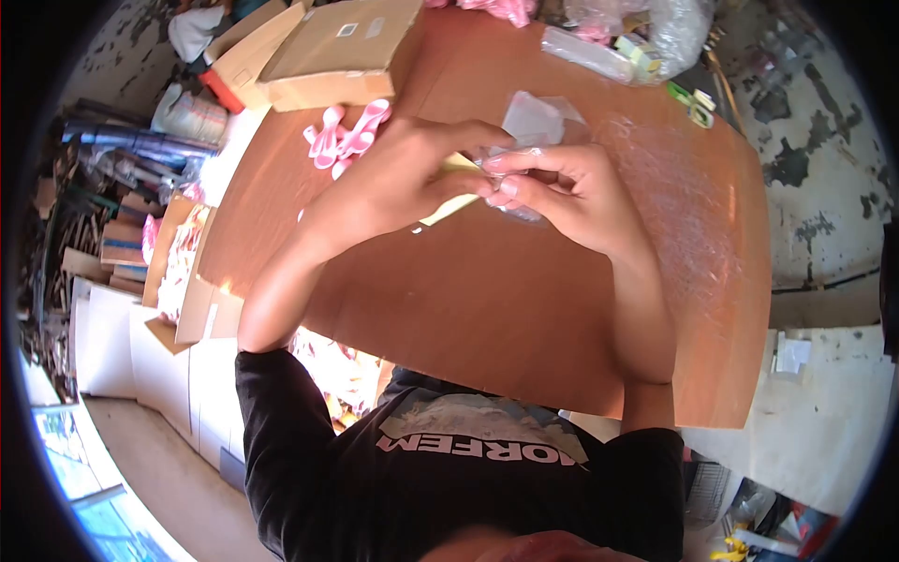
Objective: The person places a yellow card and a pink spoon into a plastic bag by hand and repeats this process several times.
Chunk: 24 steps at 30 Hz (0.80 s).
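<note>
Over the brown table, both of my hands meet with fingertips pinched on a thin clear plastic bag (520,208), its outline partly hidden by the fingers. My left hand (398,173) is closed, thumb and fingers reaching toward the right. A pale yellow piece (449,208), like paper or card, shows beside its thumb. From the other side my right hand (567,187) grips the plastic between thumb and fingers. Just beyond the fingertips lie several clear plastic bags (536,118). Glossy pink spoon-like plastic pieces (348,139) rest on the table near my left wrist.
A cardboard box (342,51) stands at the table's far left. Wrapped clear packages (590,54) and a green-handled tool (693,103) sit at the far right. Clear plastic film (684,206) is spread over the right of the table (449,300). Open cartons (187,272) stand left.
</note>
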Available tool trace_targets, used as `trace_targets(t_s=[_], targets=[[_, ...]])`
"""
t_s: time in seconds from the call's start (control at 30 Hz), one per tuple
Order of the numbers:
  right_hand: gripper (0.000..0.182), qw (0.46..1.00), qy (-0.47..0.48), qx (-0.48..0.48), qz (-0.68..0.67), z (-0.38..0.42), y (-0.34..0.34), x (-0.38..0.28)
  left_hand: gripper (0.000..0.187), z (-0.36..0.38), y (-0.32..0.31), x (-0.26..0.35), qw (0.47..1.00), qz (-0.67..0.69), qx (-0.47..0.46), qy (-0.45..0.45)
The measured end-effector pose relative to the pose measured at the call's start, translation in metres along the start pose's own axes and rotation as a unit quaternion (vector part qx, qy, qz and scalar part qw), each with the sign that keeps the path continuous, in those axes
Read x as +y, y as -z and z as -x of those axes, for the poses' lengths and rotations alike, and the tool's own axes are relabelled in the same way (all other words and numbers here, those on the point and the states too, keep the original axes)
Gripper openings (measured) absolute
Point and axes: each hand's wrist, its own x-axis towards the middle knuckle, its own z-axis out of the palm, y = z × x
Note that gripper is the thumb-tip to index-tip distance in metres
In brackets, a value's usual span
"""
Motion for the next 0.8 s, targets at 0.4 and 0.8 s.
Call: trace_targets(t_s=[0.4,0.8], targets=[[0.017,0.944,0.086,0.054,0.313,-0.068,-0.083,0.082,0.038,0.022,0.061,-0.014,0.983,-0.071,0.133,0.11],[0.025,0.91,0.044,0.048,0.409,-0.095,-0.103,0.103,0.042,-0.094,0.023,-0.031,0.998,-0.005,0.006,-0.065]])
